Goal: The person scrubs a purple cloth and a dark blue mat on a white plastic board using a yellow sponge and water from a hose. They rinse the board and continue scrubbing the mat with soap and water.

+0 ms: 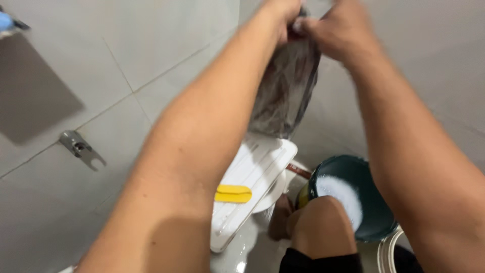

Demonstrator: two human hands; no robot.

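Both my arms reach up to the top of the view. My left hand (280,15) and my right hand (339,28) each grip the top of a dark, wet, crumpled piece of cloth (287,86), which hangs down between them, blurred. Under the cloth lies a white ribbed washboard (255,174) with a yellow bar (233,193) on it. To its right stands a dark green bucket (374,174) with white foam (343,197) inside. My bare knee (323,227) is in front of the bucket.
Grey tiled wall fills the left side, with a metal bracket (78,146) fixed to it. A white round rim (386,250) shows at the bottom right. My foot (280,222) rests on the wet tiled floor beside the washboard.
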